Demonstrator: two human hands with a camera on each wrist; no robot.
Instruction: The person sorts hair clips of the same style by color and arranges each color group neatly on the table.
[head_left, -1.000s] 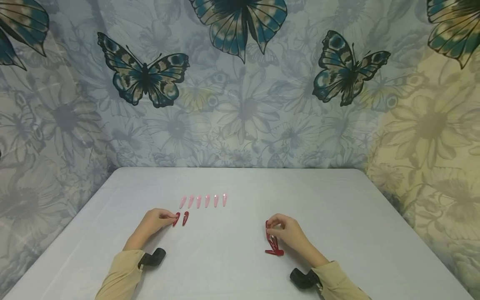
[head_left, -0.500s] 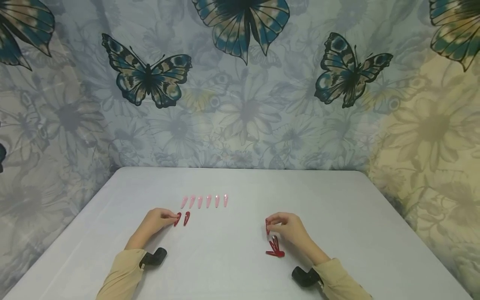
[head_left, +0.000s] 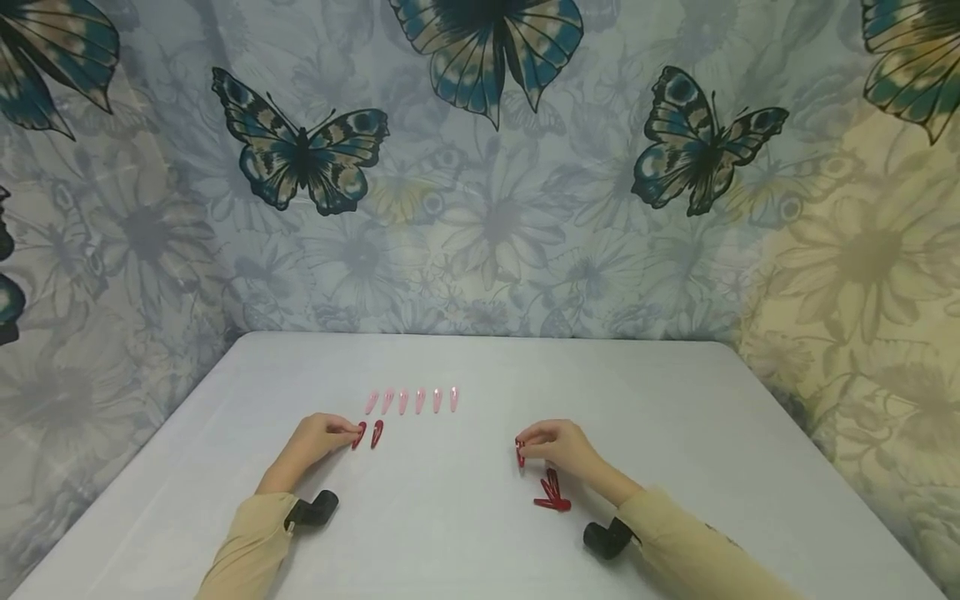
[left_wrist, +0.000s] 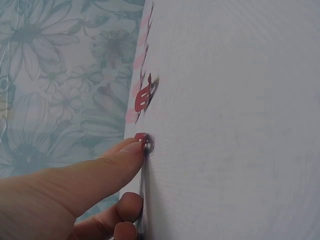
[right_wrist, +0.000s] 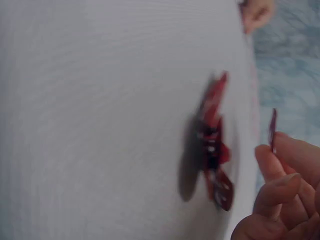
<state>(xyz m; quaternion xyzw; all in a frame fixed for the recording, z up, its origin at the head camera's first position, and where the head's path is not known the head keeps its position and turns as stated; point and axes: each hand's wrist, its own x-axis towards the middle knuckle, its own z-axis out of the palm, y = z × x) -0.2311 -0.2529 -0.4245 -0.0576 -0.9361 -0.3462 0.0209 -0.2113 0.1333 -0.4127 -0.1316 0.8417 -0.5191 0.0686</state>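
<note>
My left hand [head_left: 321, 440] pinches a red snap hair clip [head_left: 359, 436] lying on the white table, thumb at its wide end in the left wrist view. Just right of it lies a second red hair clip [head_left: 377, 433]. My right hand [head_left: 566, 450] holds another red hair clip [head_left: 519, 455] between thumb and index finger; in the right wrist view this clip [right_wrist: 273, 131] stands up from the fingertips, off the table. Below that hand, a small pile of red hair clips [head_left: 553, 492] lies overlapping.
Behind the red clips, several pink hair clips [head_left: 403, 402] form a neat row on the table [head_left: 450, 533]. A butterfly-patterned wall covering [head_left: 495, 250] rises at the table's back edge. Black wrist cameras [head_left: 315, 508] sit at both sleeves.
My right hand has lifted its red clip away from the pile and moved it slightly left. The left hand stays at its clip. The head view has shifted a little.
</note>
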